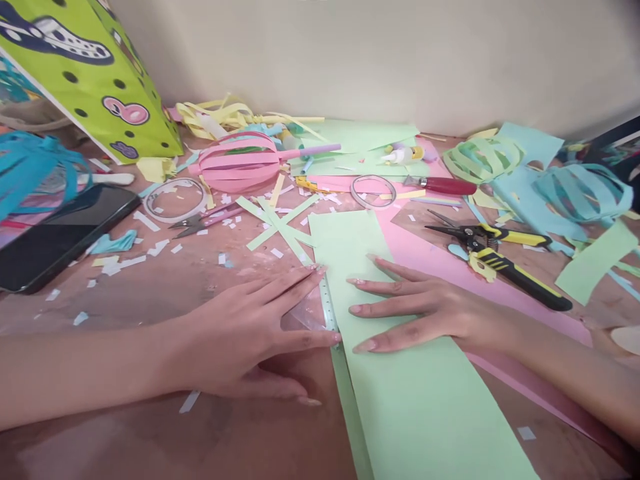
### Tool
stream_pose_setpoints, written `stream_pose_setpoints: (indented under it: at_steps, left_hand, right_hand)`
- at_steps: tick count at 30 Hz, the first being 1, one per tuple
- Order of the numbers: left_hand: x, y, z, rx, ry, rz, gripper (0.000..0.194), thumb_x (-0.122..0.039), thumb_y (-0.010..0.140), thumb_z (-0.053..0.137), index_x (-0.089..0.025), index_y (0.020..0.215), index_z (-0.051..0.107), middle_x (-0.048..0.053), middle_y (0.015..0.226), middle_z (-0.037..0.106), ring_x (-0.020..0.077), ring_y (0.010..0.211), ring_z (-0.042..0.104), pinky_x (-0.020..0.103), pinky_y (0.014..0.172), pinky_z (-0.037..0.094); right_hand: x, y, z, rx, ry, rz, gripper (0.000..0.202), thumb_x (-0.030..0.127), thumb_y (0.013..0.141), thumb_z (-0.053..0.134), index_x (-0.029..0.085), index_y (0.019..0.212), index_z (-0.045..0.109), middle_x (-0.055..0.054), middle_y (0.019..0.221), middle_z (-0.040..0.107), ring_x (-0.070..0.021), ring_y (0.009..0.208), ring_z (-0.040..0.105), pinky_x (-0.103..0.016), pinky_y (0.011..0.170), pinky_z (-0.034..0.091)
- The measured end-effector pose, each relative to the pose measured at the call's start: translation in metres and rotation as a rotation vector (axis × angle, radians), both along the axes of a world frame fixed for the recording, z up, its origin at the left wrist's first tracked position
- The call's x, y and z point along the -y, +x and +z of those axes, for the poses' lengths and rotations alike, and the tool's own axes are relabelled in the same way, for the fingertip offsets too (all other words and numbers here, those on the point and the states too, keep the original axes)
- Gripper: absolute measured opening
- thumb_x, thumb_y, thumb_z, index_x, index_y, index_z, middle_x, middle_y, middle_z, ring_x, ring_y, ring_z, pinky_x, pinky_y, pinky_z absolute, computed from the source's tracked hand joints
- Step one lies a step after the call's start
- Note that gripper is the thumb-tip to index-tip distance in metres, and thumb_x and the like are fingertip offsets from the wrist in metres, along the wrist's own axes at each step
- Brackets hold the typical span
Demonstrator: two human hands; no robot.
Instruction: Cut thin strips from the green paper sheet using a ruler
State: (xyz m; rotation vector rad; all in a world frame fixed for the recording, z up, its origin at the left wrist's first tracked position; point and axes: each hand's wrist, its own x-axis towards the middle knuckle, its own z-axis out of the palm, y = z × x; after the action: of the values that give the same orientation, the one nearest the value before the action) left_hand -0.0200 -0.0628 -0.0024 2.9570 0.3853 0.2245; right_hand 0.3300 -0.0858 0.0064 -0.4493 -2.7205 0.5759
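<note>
A long sheet of light green paper [420, 400] lies in front of me, with a narrow folded strip along its left edge. My right hand [425, 303] rests on the sheet, fingers spread flat. On the left edge, my left hand [260, 327] touches a clear ruler [327, 303] with its outstretched fingertips; the ruler is partly under the paper. Its fingers are apart and wrapped round nothing. Crossed green paper strips [280, 227] lie just beyond the sheet's far left corner. Pink paper [425, 253] stretches out under the green sheet and my right forearm.
Black and yellow pliers [520, 273] lie at right, near paper lanterns [580, 190]. Beyond are a pink paper lantern [237, 163], tape rolls [175, 200], a glue bottle [405, 155] and a red-handled tool [450, 186]. A phone [65, 233] and green bag [100, 87] stand left.
</note>
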Motion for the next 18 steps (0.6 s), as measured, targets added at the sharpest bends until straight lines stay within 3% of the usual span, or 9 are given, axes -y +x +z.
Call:
stream_pose_setpoints:
  at_steps: [3, 7, 14, 18]
  left_hand:
    - [-0.0007, -0.0001, -0.0012, -0.002, -0.003, 0.007, 0.065, -0.072, 0.098, 0.061, -0.045, 0.157, 0.055, 0.024, 0.175, 0.028, 0.0526, 0.154, 0.043, 0.068, 0.111, 0.049]
    - [-0.0019, -0.0002, 0.0006, 0.009, -0.033, 0.019, 0.062, -0.068, 0.098, 0.064, -0.046, 0.156, 0.057, 0.018, 0.178, 0.026, 0.0497, 0.155, 0.043, 0.067, 0.117, 0.043]
    - [-0.0021, -0.0017, 0.0035, 0.009, -0.107, 0.067, 0.050, -0.043, 0.104, 0.058, -0.050, 0.154, 0.058, 0.008, 0.182, 0.019, 0.0447, 0.159, 0.039, 0.063, 0.122, 0.039]
    - [-0.0003, -0.0003, 0.0037, 0.034, -0.123, 0.090, 0.049, -0.041, 0.103, 0.059, -0.051, 0.151, 0.061, 0.002, 0.182, 0.018, 0.0425, 0.161, 0.036, 0.059, 0.127, 0.035]
  right_hand:
    - [0.0002, 0.0002, -0.0053, -0.036, 0.062, 0.016, 0.040, 0.012, 0.105, 0.062, 0.028, 0.140, 0.072, -0.008, 0.154, 0.065, -0.0282, 0.158, 0.042, -0.064, 0.136, 0.019]
    - [0.0013, -0.0012, -0.0086, -0.047, 0.099, 0.014, 0.044, 0.012, 0.099, 0.071, 0.028, 0.140, 0.071, -0.008, 0.152, 0.067, -0.0299, 0.158, 0.043, -0.065, 0.135, 0.025]
    - [0.0000, -0.0036, -0.0070, -0.031, 0.081, 0.013, 0.065, 0.012, 0.102, 0.067, 0.035, 0.159, 0.051, -0.002, 0.152, 0.066, -0.0268, 0.157, 0.041, -0.064, 0.136, 0.022]
    - [0.0001, -0.0038, -0.0064, -0.020, 0.071, 0.001, 0.065, 0.010, 0.104, 0.062, 0.038, 0.161, 0.047, 0.000, 0.151, 0.067, -0.0247, 0.158, 0.040, -0.063, 0.136, 0.022]
